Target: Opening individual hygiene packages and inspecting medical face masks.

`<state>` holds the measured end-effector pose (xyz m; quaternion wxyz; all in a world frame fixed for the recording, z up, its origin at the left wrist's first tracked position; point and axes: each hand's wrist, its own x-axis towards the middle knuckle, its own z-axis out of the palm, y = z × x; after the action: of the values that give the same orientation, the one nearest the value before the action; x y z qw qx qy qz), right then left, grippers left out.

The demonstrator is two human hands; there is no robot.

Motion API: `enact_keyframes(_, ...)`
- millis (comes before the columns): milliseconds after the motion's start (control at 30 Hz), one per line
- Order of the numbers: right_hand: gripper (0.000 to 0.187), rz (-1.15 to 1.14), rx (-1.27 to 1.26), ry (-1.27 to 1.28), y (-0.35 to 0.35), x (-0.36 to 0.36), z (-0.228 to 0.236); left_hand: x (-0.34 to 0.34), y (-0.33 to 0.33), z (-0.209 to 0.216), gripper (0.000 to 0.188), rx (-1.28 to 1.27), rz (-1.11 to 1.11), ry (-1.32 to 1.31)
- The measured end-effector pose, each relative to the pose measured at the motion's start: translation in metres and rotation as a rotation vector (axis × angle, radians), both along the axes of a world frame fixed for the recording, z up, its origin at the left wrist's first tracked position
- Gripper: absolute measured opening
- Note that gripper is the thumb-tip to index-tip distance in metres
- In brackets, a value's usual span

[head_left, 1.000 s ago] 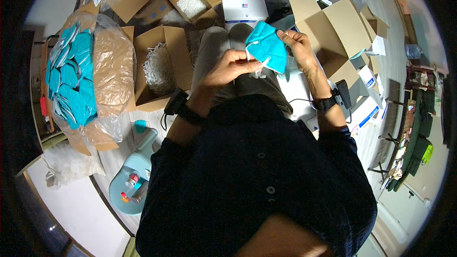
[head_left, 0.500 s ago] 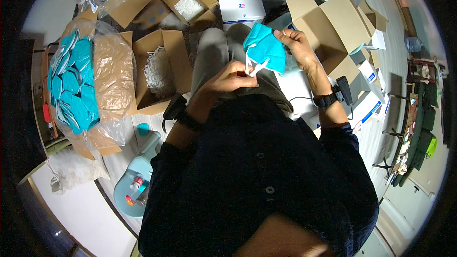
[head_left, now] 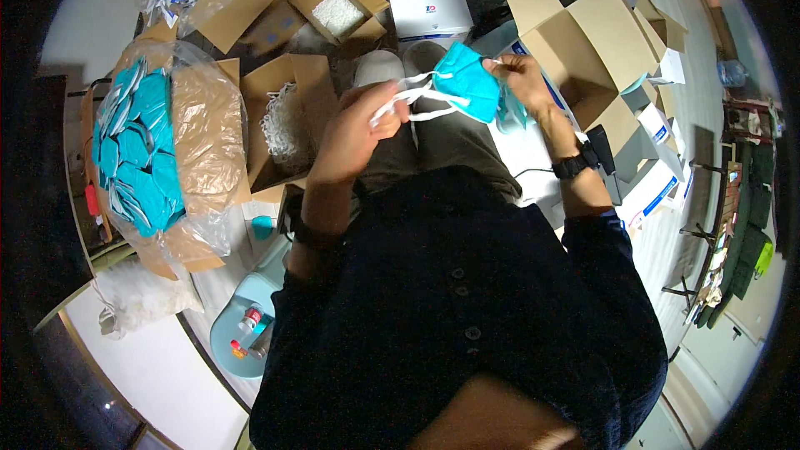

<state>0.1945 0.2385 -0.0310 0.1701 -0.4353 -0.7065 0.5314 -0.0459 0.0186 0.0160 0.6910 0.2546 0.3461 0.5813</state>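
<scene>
A teal face mask point(head_left: 465, 82) with white straps hangs in front of my knees. My right hand point(head_left: 522, 83) pinches its right edge. Fingers of my left hand point(head_left: 360, 127) are curled round the white straps point(head_left: 423, 102), which stretch taut toward the left; this hand is slightly blurred. Below my right fingers a clear plastic bag with some teal in it point(head_left: 512, 110) partly shows. To the left of my left hand stands an open carton point(head_left: 313, 87) with a bundle of white straps point(head_left: 281, 123) inside.
At the far left, a plastic-lined carton point(head_left: 208, 129) holds many teal masks point(head_left: 137, 154). A large open carton point(head_left: 575, 50) stands right of my right hand. White boxes point(head_left: 431, 11) lie ahead. A light-blue stool point(head_left: 229, 329) at lower left carries bottles.
My left hand has moved left and slightly up, drawing the straps out from the mask. My right hand keeps hold of the mask's edge and has barely moved.
</scene>
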Motion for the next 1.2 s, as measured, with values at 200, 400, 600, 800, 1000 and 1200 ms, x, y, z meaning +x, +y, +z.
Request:
enact_keyframes(200, 0.021, -0.296, -0.389, 0.314, -0.007, -0.014, 0.026, 0.022, 0.013, -0.001, 0.043, -0.223, 0.053, 0.28)
enact_keyframes(400, 0.023, 0.311, -0.419, 0.38, -0.077, -0.076, 0.062, 0.019, 0.013, -0.003, 0.035, -0.249, -0.013, 0.338)
enact_keyframes(600, 0.019, 0.555, -0.407, 0.351, -0.075, -0.076, 0.057, 0.017, 0.006, 0.009, 0.025, -0.176, 0.133, 0.402)
enact_keyframes(800, 0.015, 0.437, -0.14, 0.248, -0.075, -0.065, 0.065, 0.026, 0.014, 0.009, 0.021, -0.144, 0.196, 0.478)
enact_keyframes(1000, 0.024, 0.104, -0.323, 0.44, -0.084, -0.065, 0.063, 0.044, 0.021, -0.002, 0.024, 0.008, 0.13, 0.386)
enact_keyframes(1200, 0.017, -0.238, -1.084, 0.87, -0.082, -0.067, 0.053, 0.065, 0.029, 0.012, 0.022, -0.015, 0.228, 0.355)
